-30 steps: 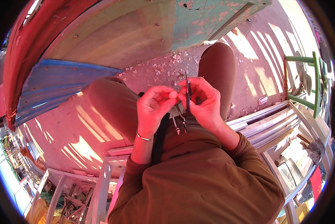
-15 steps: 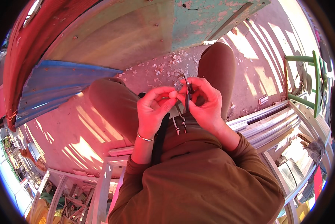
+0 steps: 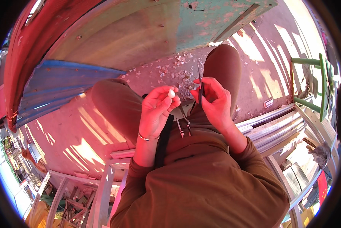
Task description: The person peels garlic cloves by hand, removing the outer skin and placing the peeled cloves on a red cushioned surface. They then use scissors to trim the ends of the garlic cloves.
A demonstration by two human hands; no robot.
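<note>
Between the thumb and fingers of my left hand (image 3: pixel 155 114) is a small, smooth white garlic clove (image 3: pixel 171 93), its pale side facing up. A metal bangle (image 3: pixel 149 139) circles that wrist. My right hand (image 3: pixel 219 104) is closed on a small dark-handled tool with a thin pointed blade (image 3: pixel 201 89). The blade points away from me; whether it is a knife or scissors I cannot make out. Both hands are above my lap, apart from each other, with the tool just right of the clove.
Pale papery flakes (image 3: pixel 183 72) litter the floor beyond my knees. Ahead stands a worn brown and turquoise panel (image 3: pixel 140 34), with a blue corrugated sheet (image 3: pixel 60 87) to its left. A green chair (image 3: pixel 321 87) is at the right, near stacked pale frame bars (image 3: pixel 277 129).
My hands have drawn apart; the tool moved right, away from the clove. The clove, earlier at the fingertips beside the blade, now shows more of its white surface.
</note>
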